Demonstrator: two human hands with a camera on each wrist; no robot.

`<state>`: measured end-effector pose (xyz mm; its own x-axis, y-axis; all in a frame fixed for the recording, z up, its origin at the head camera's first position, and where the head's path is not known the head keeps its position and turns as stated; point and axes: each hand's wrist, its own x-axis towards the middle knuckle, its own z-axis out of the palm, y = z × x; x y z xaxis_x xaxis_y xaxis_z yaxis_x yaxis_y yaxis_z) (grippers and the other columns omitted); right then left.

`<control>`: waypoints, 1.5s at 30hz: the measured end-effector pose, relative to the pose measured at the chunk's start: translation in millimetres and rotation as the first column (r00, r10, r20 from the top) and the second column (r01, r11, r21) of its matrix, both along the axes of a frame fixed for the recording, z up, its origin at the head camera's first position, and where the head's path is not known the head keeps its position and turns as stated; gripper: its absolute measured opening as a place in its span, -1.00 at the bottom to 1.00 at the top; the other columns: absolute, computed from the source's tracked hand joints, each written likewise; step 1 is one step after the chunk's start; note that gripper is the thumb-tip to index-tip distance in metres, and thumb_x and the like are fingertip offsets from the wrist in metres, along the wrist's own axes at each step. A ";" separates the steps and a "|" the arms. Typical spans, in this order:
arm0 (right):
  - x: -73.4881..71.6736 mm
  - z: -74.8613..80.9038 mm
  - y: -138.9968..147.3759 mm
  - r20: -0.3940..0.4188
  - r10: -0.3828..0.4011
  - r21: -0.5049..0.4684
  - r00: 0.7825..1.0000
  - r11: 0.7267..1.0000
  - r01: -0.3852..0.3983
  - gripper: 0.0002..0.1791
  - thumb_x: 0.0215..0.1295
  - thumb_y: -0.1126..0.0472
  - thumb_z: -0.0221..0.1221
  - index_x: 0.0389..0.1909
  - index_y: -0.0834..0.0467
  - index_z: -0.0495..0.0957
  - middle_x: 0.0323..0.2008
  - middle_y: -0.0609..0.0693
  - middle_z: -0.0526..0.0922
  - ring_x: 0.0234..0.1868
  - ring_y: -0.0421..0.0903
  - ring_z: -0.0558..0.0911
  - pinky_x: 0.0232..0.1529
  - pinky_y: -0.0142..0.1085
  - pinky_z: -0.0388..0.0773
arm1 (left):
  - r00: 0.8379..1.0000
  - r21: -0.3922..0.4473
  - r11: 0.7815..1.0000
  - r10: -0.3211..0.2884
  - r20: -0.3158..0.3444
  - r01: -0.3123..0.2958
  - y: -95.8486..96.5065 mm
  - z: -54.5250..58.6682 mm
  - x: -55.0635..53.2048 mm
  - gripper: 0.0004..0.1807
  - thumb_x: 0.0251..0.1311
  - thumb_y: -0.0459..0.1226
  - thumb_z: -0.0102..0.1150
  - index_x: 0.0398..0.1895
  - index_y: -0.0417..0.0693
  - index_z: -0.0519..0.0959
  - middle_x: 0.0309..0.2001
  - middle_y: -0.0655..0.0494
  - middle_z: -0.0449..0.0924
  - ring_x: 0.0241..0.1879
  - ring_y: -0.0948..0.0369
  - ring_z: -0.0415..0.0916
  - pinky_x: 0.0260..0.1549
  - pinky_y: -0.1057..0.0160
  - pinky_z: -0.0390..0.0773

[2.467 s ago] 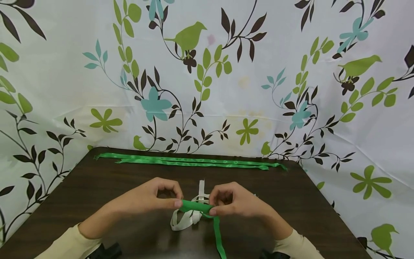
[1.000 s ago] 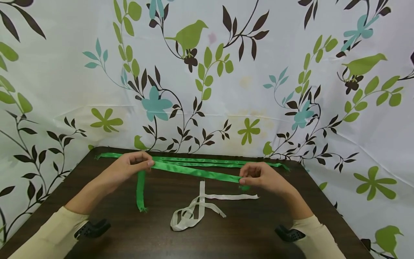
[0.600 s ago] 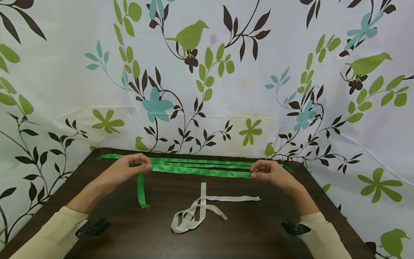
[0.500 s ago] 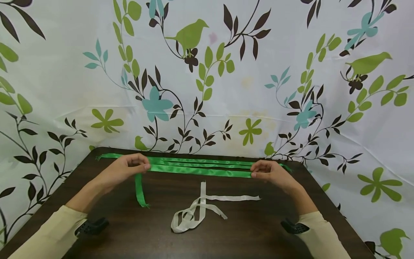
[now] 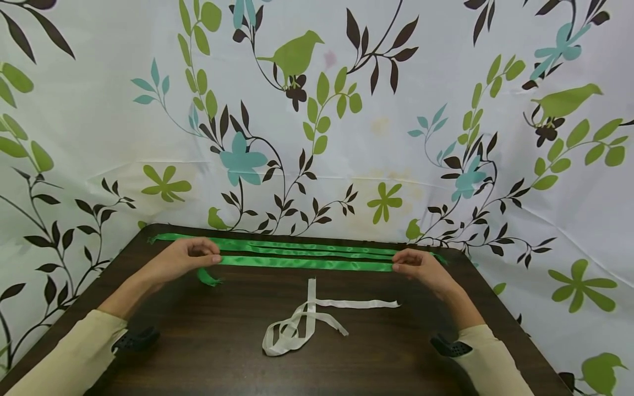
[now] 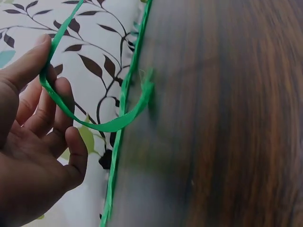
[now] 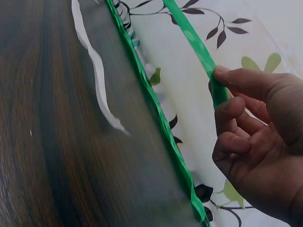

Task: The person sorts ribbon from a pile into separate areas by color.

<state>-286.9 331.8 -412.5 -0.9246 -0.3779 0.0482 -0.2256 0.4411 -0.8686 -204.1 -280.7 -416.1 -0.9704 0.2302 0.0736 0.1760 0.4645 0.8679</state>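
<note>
A green satin ribbon is stretched nearly level between both hands, over the far part of the table. My left hand pinches it between thumb and fingers. Beyond that grip a short loose tail curves down, its end frayed and blurred in the left wrist view. My right hand pinches the other end, and in the right wrist view the ribbon runs up to the thumb and fingertips. Just behind the held ribbon, more green ribbons lie along the table's back edge.
A white ribbon lies loosely looped at the middle of the dark wooden table, one strand reaching right. Behind the table hangs a white cloth printed with leaves and birds. A dark device is strapped at each wrist.
Both hands have moved apart and farther back, drawing the green ribbon from a short bunched piece into a long straight span. Lately the left hand slid left and its hanging tail shortened.
</note>
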 end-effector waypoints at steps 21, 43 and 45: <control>-14.6 -14.3 31.9 0.145 -0.265 -0.177 0.953 0.941 0.289 -0.48 0.41 0.10 0.33 0.19 0.39 0.51 -0.35 -0.07 0.51 -0.40 -0.10 0.46 -0.32 -0.18 0.44 | 0.990 -0.258 0.960 -0.126 -0.068 0.105 -23.8 -15.4 -15.0 -0.76 0.33 -0.08 0.35 -0.08 0.01 0.71 -0.13 0.17 0.66 -0.13 0.11 0.52 -0.17 0.08 0.52; -20.8 -40.3 37.0 0.239 -0.373 -0.352 0.896 0.827 0.438 -0.42 0.38 0.16 0.35 0.25 0.43 0.44 -0.27 -0.10 0.55 -0.45 -0.26 0.46 -0.40 -0.37 0.47 | 0.999 -0.178 0.984 0.017 -0.034 -0.023 -47.3 -22.6 -36.6 -0.59 0.44 0.03 0.19 0.09 -0.09 0.64 -0.10 -0.02 0.63 -0.09 0.04 0.54 -0.13 -0.01 0.46; -21.6 -43.2 35.8 0.222 -0.390 -0.331 0.894 0.832 0.445 -0.40 0.39 0.15 0.34 0.26 0.44 0.43 -0.27 -0.09 0.54 -0.47 -0.26 0.45 -0.41 -0.36 0.46 | 0.999 -0.170 0.985 0.010 -0.031 -0.015 -46.9 -24.1 -38.8 -0.59 0.45 0.02 0.19 0.06 -0.10 0.65 -0.13 -0.02 0.63 -0.11 0.03 0.54 -0.14 0.00 0.46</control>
